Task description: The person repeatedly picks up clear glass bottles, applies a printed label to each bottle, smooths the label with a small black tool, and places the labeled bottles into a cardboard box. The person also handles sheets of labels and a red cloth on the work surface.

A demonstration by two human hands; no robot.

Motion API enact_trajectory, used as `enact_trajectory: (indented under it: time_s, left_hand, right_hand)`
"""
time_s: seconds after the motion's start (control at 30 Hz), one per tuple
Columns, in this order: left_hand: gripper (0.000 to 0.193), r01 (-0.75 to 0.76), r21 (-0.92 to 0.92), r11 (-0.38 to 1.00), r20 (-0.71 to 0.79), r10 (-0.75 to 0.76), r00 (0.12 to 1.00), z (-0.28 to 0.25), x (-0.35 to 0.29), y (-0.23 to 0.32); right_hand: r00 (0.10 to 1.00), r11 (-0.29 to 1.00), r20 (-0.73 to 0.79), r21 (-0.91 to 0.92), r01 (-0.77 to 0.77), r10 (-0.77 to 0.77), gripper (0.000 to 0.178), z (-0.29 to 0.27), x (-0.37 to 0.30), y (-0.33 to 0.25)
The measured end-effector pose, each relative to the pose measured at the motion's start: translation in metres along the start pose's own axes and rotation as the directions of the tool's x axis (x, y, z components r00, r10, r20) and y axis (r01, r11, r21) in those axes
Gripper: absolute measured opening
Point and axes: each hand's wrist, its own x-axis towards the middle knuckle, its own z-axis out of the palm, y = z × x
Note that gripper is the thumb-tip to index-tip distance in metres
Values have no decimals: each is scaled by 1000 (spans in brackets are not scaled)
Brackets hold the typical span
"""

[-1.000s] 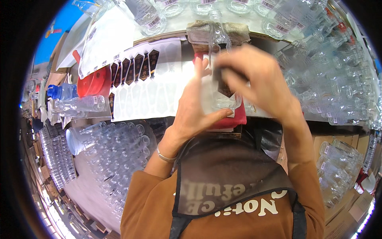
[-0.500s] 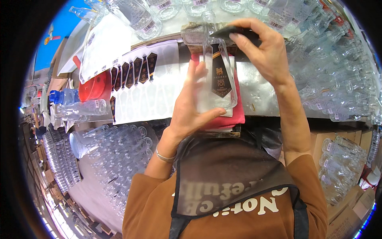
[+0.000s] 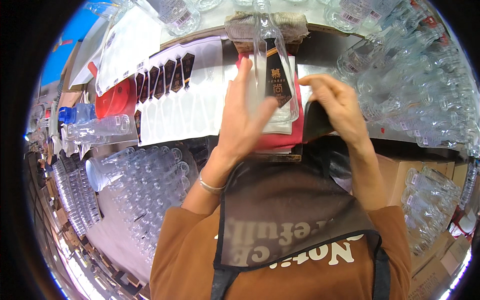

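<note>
A clear glass bottle lies on its back in front of me, neck away from me over a cloth-wrapped rest. On its face is a black tie-shaped label with a gold stripe. My left hand is beside the bottle's left side, fingers stretched, the blurred thumb over the label's lower part; whether it touches the glass I cannot tell. Right of the bottle, my right hand grips a dark flat scraper, off the glass. Beneath the bottle lie white paper and a red cloth.
Left of the bottle lies a white label sheet with several black labels on it. Further left are a red plastic container and a blue-capped bottle. Glass bottles crowd the right side; more bottles stand at lower left.
My right hand has brought the dark scraper from the bottle's neck down toward me and off its right side. My left thumb has moved up over the label. The view has shifted slightly.
</note>
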Motion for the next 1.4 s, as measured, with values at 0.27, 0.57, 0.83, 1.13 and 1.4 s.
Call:
enact_trajectory:
  time_s: [0.27,0.57,0.83,1.13,1.4]
  left_hand:
    - [76,-12,39,999,-42,14,999,18,2,-13]
    - [72,30,-147,989,-22,-34,999,15,5,-11]
    - [70,16,-238,971,24,-11,1000,8,4,1]
    - [59,98,-346,933,-17,-111,994,-3,12,-9]
    - [70,305,13,952,-69,-304,950,-24,90,1]
  right_hand:
    - [996,989,-7,-115,-93,92,45,24,6,4]
    - [989,923,-35,364,-123,146,37,9,7,19]
    - [918,933,-217,-219,284,-331,30,3,39,-6]
    - [754,652,-37,-532,541,-656,30,-3,95,-46]
    - [850,927,-430,69,368,-305,26,-5,85,-26]
